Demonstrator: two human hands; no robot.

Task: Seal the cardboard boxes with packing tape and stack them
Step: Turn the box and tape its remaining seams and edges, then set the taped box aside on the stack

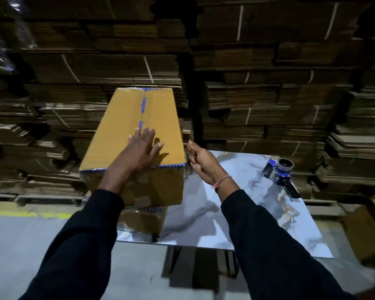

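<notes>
A sealed cardboard box (pixel 126 118) with blue printed tape along its top seam and edges sits on top of another taped box (pixel 141 221) at the left end of the table. My left hand (pixel 142 148) lies flat on the top box's lid, fingers spread. My right hand (pixel 200 162) hovers beside the top box's near right corner, fingers loosely curled and holding nothing. A blue tape dispenser (pixel 279 172) lies on the table's far right part, away from both hands.
The glossy marble-patterned table (pixel 236 213) stands on a grey floor with a yellow line (pixel 28 213) at the left. Tall stacks of flattened cardboard (pixel 268 94) fill the whole background. Another brown box (pixel 364 232) sits low at the right edge.
</notes>
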